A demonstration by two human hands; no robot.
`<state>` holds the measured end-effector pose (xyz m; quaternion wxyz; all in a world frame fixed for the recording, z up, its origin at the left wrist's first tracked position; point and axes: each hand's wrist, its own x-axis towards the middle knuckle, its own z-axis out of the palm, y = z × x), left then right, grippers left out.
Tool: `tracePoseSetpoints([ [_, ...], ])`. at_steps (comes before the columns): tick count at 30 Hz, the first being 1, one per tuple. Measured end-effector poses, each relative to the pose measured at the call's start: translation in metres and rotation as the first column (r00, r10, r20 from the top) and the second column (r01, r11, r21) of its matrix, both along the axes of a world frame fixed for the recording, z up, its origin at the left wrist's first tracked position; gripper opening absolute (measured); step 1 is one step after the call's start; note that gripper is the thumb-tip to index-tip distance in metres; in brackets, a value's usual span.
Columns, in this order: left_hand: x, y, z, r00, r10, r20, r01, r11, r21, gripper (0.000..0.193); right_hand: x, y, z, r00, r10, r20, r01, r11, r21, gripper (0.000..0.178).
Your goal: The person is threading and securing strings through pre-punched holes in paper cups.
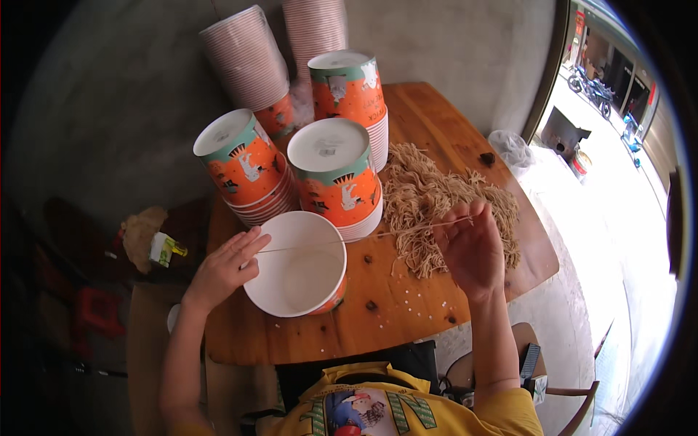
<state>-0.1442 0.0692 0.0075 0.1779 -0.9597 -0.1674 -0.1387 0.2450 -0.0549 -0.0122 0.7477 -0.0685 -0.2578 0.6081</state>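
A thin tan cord (392,233) is stretched nearly straight over the mouth of a white-lined paper bucket (294,280), which stands upright on the table. At the bucket's left rim my left hand (222,272) pinches one end of the cord between thumb and fingers. Right of the bucket, my right hand (472,254) is raised with curled fingers closed on the cord's other end. Behind and below it lies a loose heap of tan cords (436,196). The bucket's orange printed outside shows only at its lower right.
Upside-down stacks of orange and green buckets (338,192) stand just behind the open one, with taller stacks (247,62) against the grey wall. White specks dot the wooden table (371,327). A clear plastic bag (511,150) lies beyond its right edge; a cardboard box (149,349) stands at left.
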Motion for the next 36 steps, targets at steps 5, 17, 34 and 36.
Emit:
tracePoseSetpoints([
  [5, 0.011, -0.018, 0.013, 0.954, 0.219, 0.206, -0.164, 0.953, -0.253, 0.01, -0.011, 0.001, 0.017, 0.999, 0.004, -0.041, -0.004, 1.0, -0.006, 0.02],
  [17, 0.118, -0.086, 0.002, 0.802, 0.551, 0.231, -0.075, 0.476, -0.876, 0.029, -0.078, -0.01, -0.018, 0.504, -0.204, 0.839, 0.264, 0.962, 0.076, 0.014],
  [34, 0.077, -0.101, 0.023, 0.734, 0.619, 0.278, 0.053, 0.356, -0.933, 0.043, -0.131, -0.004, -0.013, 0.109, -0.415, 0.903, 0.324, 0.874, 0.362, 0.011],
  [36, 0.076, -0.101, 0.022, 0.728, 0.621, 0.29, 0.055, 0.369, -0.928, 0.043, -0.132, -0.002, -0.013, 0.107, -0.422, 0.9, 0.314, 0.874, 0.372, 0.009],
])
